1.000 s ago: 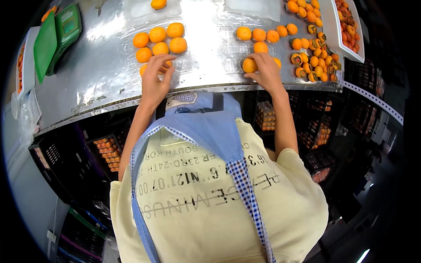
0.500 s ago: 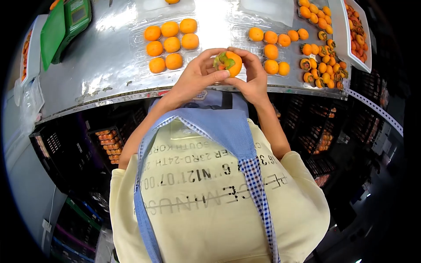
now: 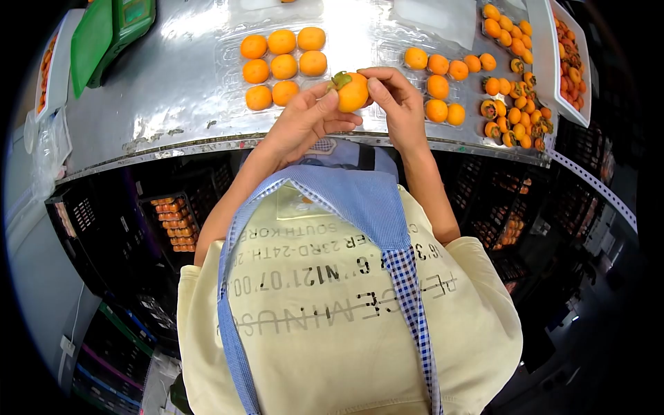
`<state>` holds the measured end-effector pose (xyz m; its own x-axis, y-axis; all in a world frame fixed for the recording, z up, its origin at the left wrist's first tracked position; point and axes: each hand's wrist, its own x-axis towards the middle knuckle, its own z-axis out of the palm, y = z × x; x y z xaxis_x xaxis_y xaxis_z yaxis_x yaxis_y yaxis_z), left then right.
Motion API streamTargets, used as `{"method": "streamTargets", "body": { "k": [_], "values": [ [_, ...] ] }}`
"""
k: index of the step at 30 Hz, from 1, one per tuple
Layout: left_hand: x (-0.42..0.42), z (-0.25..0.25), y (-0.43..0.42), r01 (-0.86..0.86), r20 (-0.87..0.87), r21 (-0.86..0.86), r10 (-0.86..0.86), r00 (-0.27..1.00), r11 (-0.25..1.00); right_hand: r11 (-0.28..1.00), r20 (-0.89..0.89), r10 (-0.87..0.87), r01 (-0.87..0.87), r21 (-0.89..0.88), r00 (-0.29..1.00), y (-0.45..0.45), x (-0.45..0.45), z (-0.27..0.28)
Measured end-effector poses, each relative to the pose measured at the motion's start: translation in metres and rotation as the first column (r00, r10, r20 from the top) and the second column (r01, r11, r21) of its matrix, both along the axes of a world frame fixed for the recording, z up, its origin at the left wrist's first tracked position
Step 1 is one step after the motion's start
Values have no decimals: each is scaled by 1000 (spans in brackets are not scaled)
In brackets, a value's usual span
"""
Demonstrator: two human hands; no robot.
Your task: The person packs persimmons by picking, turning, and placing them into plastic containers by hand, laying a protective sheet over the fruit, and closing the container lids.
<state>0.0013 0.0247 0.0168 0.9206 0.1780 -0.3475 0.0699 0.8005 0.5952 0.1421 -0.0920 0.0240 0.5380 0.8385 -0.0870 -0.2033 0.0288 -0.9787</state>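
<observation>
Above the table's near edge, a persimmon (image 3: 354,93) with a green leafy top is held between my two hands. My left hand (image 3: 304,119) grips its left side, thumb in front and the other fingers curled beneath. At its right side, my right hand (image 3: 401,104) pinches the fruit with thumb and fingertips. Just beyond my left hand, several persimmons (image 3: 283,66) sit in rows in a clear plastic tray (image 3: 228,69). Another clear tray (image 3: 394,72) to the right carries several more persimmons (image 3: 438,87).
Loose persimmons (image 3: 515,117) crowd the right end of the metal table (image 3: 173,90). A white crate (image 3: 546,62) of orange fruit stands beyond them. At the left are a green scale (image 3: 104,41) and a plastic bag (image 3: 52,152). Dark crates (image 3: 173,221) fill the space below.
The persimmon has been turned in my hands, its leafy top now pointing up and left. My left fingers have opened out beneath it. The whole view has shifted slightly.
</observation>
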Motion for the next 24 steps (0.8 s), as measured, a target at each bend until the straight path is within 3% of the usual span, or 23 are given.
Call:
{"method": "streamTargets", "body": {
  "k": [9, 15, 18, 20, 22, 24],
  "values": [
    [-1, -19, -2, 24, 59, -157, -15, 998, 987, 998, -18, -24, 23, -53, 1000, 2, -3, -1],
    [-1, -12, -2, -46, 14, -100, 48, 999, 994, 996, 92, 58, -51, -72, 994, 1, 1, -7],
    [4, 1, -8, -149, -16, 24, 150, 989, 988, 995, 90, 95, -90, -51, 991, 0, 0, -4],
    [6, 0, -12, -205, -11, 321, 220, 975, 924, 996, 25, 87, -87, -14, 996, 1, -1, -6],
    [6, -2, -14, -244, 18, 587, 289, 957, 772, 998, -93, 54, -51, 38, 994, 0, 0, -16],
    [7, -4, -14, -260, 67, 796, 348, 935, 546, 996, -184, 78, -85, -33, 980, -2, 3, -14]
  ]
}}
